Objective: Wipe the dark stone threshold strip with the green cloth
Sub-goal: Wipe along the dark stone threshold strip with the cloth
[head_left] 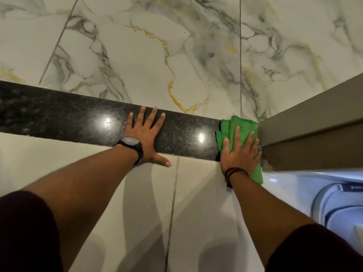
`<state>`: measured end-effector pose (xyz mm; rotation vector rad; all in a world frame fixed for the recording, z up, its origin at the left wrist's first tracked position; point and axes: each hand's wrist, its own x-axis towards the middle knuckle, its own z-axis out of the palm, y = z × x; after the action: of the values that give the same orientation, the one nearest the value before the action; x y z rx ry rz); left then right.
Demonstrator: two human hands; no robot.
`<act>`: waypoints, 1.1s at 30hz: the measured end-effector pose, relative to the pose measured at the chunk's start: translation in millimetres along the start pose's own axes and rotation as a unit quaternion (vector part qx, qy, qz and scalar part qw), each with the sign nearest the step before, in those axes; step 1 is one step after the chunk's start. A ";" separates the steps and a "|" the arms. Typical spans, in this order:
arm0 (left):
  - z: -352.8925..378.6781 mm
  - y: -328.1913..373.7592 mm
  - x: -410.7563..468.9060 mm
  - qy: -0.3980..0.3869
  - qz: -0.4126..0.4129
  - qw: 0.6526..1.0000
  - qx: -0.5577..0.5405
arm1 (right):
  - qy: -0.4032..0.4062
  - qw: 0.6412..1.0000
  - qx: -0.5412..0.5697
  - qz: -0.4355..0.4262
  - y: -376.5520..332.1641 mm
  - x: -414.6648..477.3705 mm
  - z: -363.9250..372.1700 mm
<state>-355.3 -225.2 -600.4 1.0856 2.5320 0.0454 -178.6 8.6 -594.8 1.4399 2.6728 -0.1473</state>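
Observation:
A dark speckled stone threshold strip (64, 116) runs across the floor from the left edge to a brown door frame on the right. A folded green cloth (239, 125) lies on the strip's right end, against the frame. My right hand (240, 152) presses flat on the cloth with fingers spread. My left hand (146, 135), with a black watch on its wrist, rests flat and empty on the middle of the strip, thumb on the pale tile in front.
The brown door frame (314, 122) blocks the right side. Beyond the strip lies white marble floor with grey and gold veins (149, 55). Plain pale tiles (200, 203) lie on the near side. A white appliance with a round rim (337, 205) sits at the lower right.

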 end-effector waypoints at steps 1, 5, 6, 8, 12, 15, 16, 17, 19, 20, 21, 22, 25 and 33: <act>-0.1 0.7 0.8 0.001 0.001 1.000 0.003 | -0.001 1.000 0.002 0.006 -2.9 0.0 1.4; 0.0 0.7 1.2 0.002 -0.005 1.000 0.011 | -0.009 1.000 0.020 0.002 -21.6 -8.3 2.0; 0.2 1.5 1.6 0.001 -0.007 1.000 0.012 | -0.015 1.000 0.014 -0.006 -25.1 -12.2 1.3; 1.0 2.2 1.9 0.002 -0.013 1.000 0.013 | -0.032 0.999 -0.005 -0.044 -37.8 -26.4 1.1; -1.2 5.5 1.7 0.003 -0.021 1.000 0.017 | -0.075 0.985 0.021 -0.154 -69.3 -70.2 3.8; -4.3 8.2 -1.5 -0.010 -0.022 1.000 0.020 | -0.072 0.984 0.071 -0.146 -67.3 -66.9 -8.5; -6.6 9.0 -2.9 -0.018 -0.023 0.999 0.021 | -0.047 0.988 0.100 -0.109 -61.4 -60.0 -15.4; -8.8 10.1 -4.4 -0.027 -0.024 0.999 0.023 | -0.018 0.990 0.125 -0.056 -53.5 -52.9 -22.3; -12.6 13.2 -6.5 -0.044 -0.024 0.998 0.032 | -0.018 0.992 0.124 0.028 -38.5 -41.9 -33.8; -14.5 14.7 -7.6 -0.052 -0.025 0.998 0.038 | -0.052 0.992 0.111 0.034 -33.9 -38.6 -37.0; -16.5 16.4 -8.4 -0.058 -0.026 0.997 0.043 | -0.093 0.989 0.112 0.030 -31.5 -35.4 -39.0; -18.9 18.1 -8.6 -0.064 -0.027 0.997 0.045 | -0.132 0.982 0.130 0.032 -30.9 -31.9 -40.7; -25.3 22.0 -8.9 -0.077 -0.026 0.996 0.036 | -0.200 0.963 0.175 0.043 -34.5 -24.4 -44.6; -68.5 51.7 -19.8 0.072 0.055 0.993 -0.072 | -0.166 0.958 0.197 -0.126 -42.7 -31.1 -81.6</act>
<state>-331.7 -194.7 -521.1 1.2000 2.5455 0.3426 -200.8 -29.7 -508.3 1.0218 2.6177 -0.9017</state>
